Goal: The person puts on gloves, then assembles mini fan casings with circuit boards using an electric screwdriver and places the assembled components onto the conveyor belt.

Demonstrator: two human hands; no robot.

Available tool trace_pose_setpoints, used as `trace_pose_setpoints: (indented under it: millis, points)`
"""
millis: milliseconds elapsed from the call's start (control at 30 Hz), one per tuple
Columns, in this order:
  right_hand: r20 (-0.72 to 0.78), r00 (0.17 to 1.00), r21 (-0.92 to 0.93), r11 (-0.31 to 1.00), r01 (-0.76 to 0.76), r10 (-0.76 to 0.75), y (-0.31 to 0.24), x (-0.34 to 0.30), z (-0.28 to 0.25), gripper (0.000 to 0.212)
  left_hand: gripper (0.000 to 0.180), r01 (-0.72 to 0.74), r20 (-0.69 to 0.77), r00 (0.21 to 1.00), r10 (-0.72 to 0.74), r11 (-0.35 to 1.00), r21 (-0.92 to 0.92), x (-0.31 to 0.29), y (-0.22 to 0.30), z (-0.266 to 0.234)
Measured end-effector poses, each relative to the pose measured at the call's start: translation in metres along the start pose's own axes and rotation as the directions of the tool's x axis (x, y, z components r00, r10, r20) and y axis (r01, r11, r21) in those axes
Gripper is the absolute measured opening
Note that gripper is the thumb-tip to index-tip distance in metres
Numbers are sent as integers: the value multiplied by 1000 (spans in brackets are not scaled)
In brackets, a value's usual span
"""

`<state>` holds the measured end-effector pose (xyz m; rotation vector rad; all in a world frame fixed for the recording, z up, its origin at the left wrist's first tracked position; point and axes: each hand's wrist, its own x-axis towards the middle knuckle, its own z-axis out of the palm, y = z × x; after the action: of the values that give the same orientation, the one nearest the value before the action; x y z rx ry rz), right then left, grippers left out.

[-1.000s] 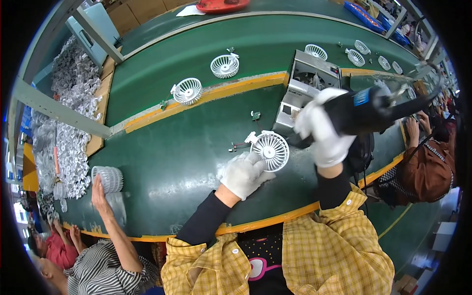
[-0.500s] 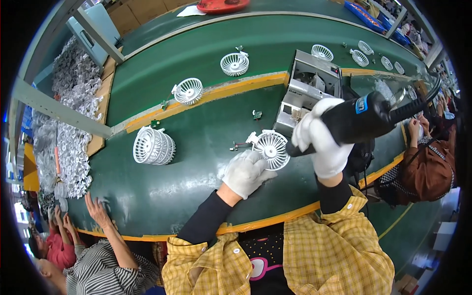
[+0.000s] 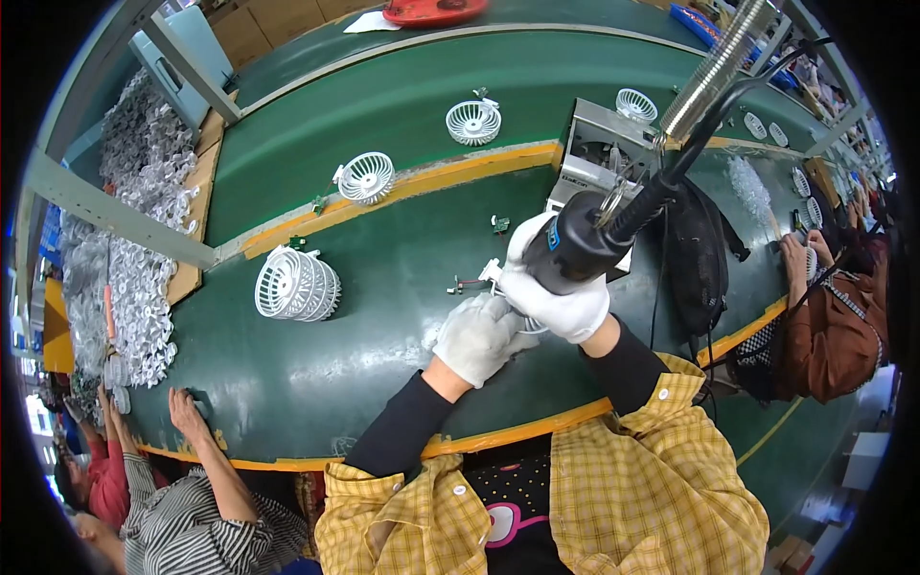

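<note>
My gloved left hand [image 3: 476, 340] holds a round white fan grille [image 3: 533, 328] down on the green work surface, fingers closed over its near left edge. My gloved right hand [image 3: 567, 312] is wrapped around a black electric screwdriver [image 3: 577, 247], held tilted above that grille. Its tip is hidden behind my right hand, which also covers most of the grille. From the grille's white tab [image 3: 493, 271] thin wires run left to a small part [image 3: 454, 287]. A loose green circuit board [image 3: 500, 224] lies just beyond.
Left stands a stack of white grilles [image 3: 299, 285]. A metal box-shaped machine [image 3: 591, 172] is beyond my right hand; a black bag [image 3: 692, 259] lies beside it. The screwdriver hangs from a coil spring [image 3: 714, 77]. More grilles [image 3: 473, 123] sit on the far belt. Co-workers are at both sides.
My right hand has brought the screwdriver left and over the grille, tilting it more upright. The left hand stays on the grille. A co-worker's hand at left has lowered to the table edge.
</note>
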<state>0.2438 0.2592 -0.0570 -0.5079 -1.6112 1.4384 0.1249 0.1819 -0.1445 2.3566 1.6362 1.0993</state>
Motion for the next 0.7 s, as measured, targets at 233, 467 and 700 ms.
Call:
trace_pose_setpoints:
  millis: [233,467,700]
  points:
    - [93,996,158,987,-16,1,5,1,-11,26,25,1,34,999,-1,1000,14,2,4,-6]
    - [-375,890,-17,961,274,-260,-45,22,-38,6,44,281,-335,902,-274,959,-26,20,-12,-20]
    - [-484,857,-70,984,161,-175,-25,27,-49,9,29,84,218,972,-84,996,5,9,-2,-18]
